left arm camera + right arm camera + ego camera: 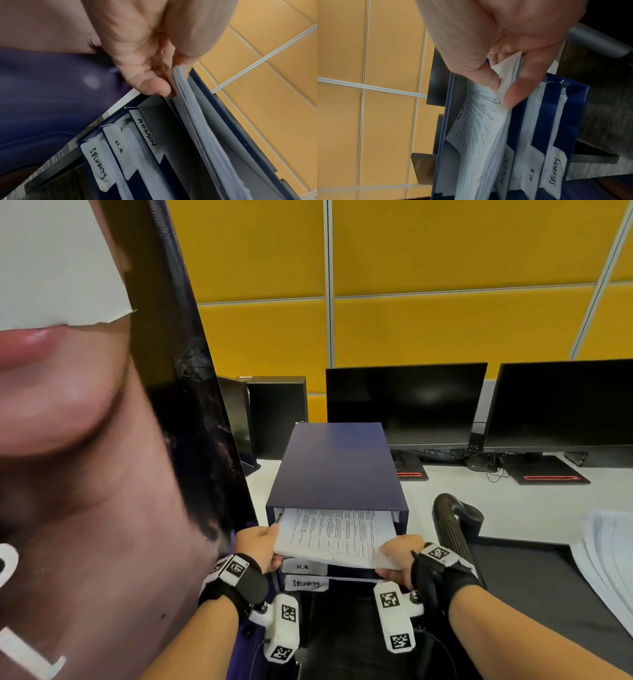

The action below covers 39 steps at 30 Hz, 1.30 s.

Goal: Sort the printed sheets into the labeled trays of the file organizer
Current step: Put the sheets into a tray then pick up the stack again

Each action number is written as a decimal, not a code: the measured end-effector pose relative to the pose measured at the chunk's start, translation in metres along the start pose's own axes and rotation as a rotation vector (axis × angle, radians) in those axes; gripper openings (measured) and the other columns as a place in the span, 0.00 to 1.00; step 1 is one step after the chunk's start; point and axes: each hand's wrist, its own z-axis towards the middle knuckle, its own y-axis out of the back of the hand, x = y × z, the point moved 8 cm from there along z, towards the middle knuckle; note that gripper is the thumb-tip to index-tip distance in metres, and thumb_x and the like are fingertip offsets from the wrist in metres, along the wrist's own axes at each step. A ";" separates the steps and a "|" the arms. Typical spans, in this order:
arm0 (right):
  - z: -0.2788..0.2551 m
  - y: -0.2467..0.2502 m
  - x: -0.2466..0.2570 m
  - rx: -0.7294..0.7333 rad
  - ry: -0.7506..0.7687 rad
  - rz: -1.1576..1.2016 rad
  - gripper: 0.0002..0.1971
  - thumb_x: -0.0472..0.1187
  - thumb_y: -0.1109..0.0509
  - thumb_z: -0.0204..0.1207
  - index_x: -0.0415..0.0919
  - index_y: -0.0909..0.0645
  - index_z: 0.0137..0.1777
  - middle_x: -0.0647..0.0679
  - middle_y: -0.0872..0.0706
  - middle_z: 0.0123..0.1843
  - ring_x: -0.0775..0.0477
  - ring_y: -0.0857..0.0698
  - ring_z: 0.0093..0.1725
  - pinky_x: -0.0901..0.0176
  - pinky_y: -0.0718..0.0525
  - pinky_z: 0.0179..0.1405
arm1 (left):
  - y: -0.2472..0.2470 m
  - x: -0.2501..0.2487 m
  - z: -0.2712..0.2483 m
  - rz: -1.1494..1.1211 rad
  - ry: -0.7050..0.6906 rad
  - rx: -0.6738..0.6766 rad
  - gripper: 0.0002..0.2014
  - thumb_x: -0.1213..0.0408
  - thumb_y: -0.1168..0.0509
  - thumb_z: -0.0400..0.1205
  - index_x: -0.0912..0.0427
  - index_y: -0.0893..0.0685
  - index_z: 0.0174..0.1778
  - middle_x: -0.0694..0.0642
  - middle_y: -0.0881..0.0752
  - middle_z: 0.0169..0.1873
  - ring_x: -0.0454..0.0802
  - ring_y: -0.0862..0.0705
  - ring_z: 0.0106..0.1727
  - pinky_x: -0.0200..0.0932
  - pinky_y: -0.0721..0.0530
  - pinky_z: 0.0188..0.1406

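Head view: both hands hold one stack of printed sheets (337,537) at the mouth of the dark blue file organizer (334,465), which stands on the white desk (534,501). Far end of the stack is inside the top slot, under the organizer's roof; near end sticks out toward the person. How far in it reaches is hidden by the roof.

Left hand (258,546) grips the near left corner of the stack. Left wrist view: thumb above, fingertips (159,88) beneath, pressed against the paper edge. Individual fingers behind the stack are not separable.

Right hand (399,556) pinches the near right corner. Right wrist view: thumb on the printed face, a finger curled under. The remaining fingers are hidden by the palm.

Labels under the stack: ADMIN (147,132) reads only in the left wrist view, covered by the paper in the head view; H.R (303,566) and SECURITY (306,583) both legible. Sheets already lie in the H.R tray; count unreadable.

More loose sheets (606,563) at right, cut off by the frame edge. Two dark monitors (406,402) far behind. Large blurred object fills the left of the head view; not identifiable.
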 end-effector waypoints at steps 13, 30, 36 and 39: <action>0.021 -0.019 0.023 -0.013 -0.001 0.669 0.12 0.29 0.36 0.77 0.32 0.27 0.60 0.36 0.18 0.49 0.38 0.16 0.36 0.52 0.12 0.24 | -0.002 -0.010 0.003 0.011 -0.230 -0.083 0.13 0.78 0.33 0.78 0.55 0.15 0.49 0.51 0.11 0.41 0.48 0.19 0.24 0.35 0.21 0.19; 0.043 -0.020 0.036 -0.098 0.077 0.583 0.19 0.21 0.44 0.79 0.15 0.36 0.69 0.20 0.22 0.61 0.30 0.15 0.49 0.46 0.11 0.48 | -0.032 0.008 0.024 0.717 -0.249 0.074 0.43 0.77 0.36 0.74 0.41 0.48 0.77 0.58 0.20 0.51 0.59 0.15 0.47 0.56 0.12 0.49; 0.042 -0.023 0.031 -0.130 0.131 0.624 0.17 0.19 0.45 0.76 0.30 0.28 0.62 0.34 0.12 0.46 0.37 0.10 0.48 0.42 0.14 0.57 | -0.038 0.009 0.028 0.623 -0.226 0.142 0.44 0.80 0.36 0.68 0.37 0.44 0.71 0.56 0.16 0.49 0.63 0.12 0.39 0.60 0.11 0.32; 0.045 -0.023 0.029 -0.126 0.161 0.544 0.17 0.22 0.37 0.73 0.28 0.25 0.62 0.38 0.10 0.45 0.42 0.09 0.44 0.43 0.12 0.54 | -0.035 0.008 0.030 0.508 -0.295 0.115 0.42 0.83 0.35 0.67 0.36 0.37 0.66 0.44 0.21 0.64 0.58 0.12 0.44 0.53 0.11 0.40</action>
